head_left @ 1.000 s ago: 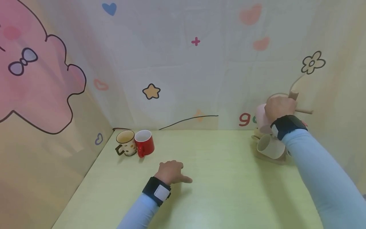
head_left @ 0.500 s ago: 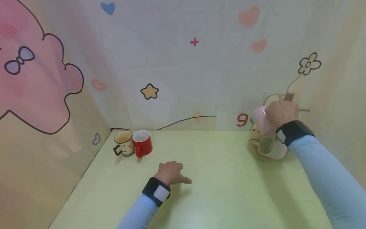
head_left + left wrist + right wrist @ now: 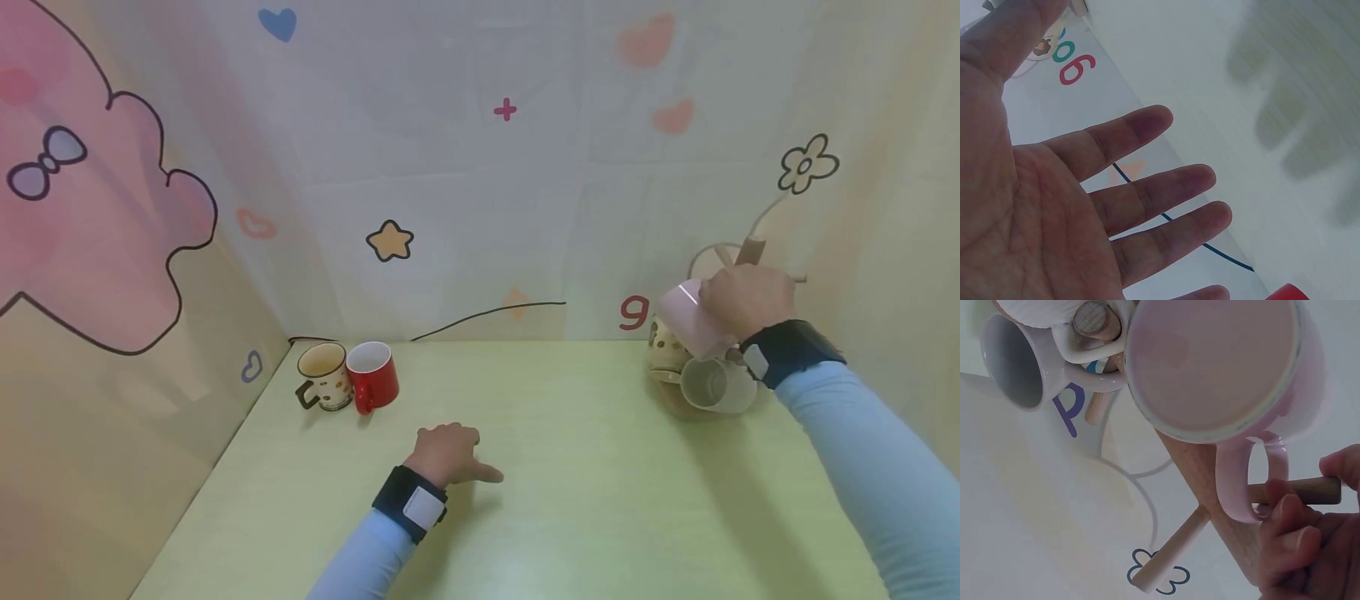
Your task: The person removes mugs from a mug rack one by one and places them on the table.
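Tipped further than a second ago, a pink mug is apparently being hung by its handle on a wooden peg, fingers of the right hand curled there, grip unclear, those of the left hand apart, release best being held until weight settles.

Light-blue sleeves meet black wristbands bearing whitish rectangular patches.

Pink mug — tilted, handle at peg
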The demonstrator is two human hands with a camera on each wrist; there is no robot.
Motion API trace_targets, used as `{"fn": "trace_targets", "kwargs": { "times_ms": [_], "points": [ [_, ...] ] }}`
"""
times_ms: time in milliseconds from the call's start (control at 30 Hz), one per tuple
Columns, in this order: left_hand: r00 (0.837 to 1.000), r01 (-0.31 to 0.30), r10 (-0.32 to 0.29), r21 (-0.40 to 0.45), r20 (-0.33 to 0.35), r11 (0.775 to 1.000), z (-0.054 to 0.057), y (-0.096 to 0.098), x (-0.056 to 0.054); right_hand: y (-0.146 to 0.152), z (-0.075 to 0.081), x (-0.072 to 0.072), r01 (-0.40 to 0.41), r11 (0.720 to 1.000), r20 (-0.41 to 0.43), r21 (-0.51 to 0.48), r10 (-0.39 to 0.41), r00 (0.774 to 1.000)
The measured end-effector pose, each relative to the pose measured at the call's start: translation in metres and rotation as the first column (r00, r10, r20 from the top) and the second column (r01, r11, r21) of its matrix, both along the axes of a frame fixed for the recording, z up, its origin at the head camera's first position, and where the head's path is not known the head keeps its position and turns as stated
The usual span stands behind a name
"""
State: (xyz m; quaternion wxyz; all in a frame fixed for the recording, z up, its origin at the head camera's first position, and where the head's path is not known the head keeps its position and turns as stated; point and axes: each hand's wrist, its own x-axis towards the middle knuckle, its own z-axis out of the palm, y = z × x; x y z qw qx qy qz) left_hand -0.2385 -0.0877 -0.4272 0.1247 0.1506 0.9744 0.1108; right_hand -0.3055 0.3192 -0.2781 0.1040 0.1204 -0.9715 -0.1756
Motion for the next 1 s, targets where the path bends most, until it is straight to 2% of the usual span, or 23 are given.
{"fn": "trace_targets", "kwargs": {
  "times_ms": [133, 267, 333, 567, 700, 867, 1000],
  "points": [
    [1.000, 0.000, 0.000, 0.004, 0.003, 1.000, 0.001, 0.000, 0.001, 0.006, -0.001, 0.001, -0.003, 0.994, -0.026, -0.106, 0.000, 1.000],
    [1.000, -0.001, 0.001, 0.010, 0.007, 1.000, 0.001, 0.000, 0.001, 0.012, -0.002, 0.003, 0.024, 0.969, -0.036, -0.245, -0.034, 0.999],
    [1.000, -0.001, 0.001, 0.011, 0.006, 1.000, 0.001, 0.000, 0.001, 0.015, -0.002, 0.003, 0.028, 0.960, -0.032, -0.279, -0.039, 0.999],
    [1.000, 0.002, -0.002, 0.013, 0.000, 1.000, 0.001, 0.000, 0.002, 0.026, -0.001, 0.007, -0.015, 0.963, -0.021, -0.270, 0.010, 1.000],
    [1.000, 0.011, -0.010, 0.015, -0.013, 1.000, 0.001, 0.000, 0.002, 0.029, -0.005, 0.009, -0.024, 0.960, -0.070, -0.279, 0.005, 0.998],
    [1.000, 0.013, -0.013, 0.019, -0.019, 1.000, 0.000, 0.001, 0.003, 0.030, -0.012, 0.014, -0.016, 0.938, -0.148, -0.347, -0.038, 0.988],
    [1.000, 0.015, -0.015, 0.012, -0.018, 1.000, -0.001, 0.001, 0.004, 0.028, -0.020, 0.023, 0.061, 0.891, -0.161, -0.450, -0.148, 0.976]
  ]
}}
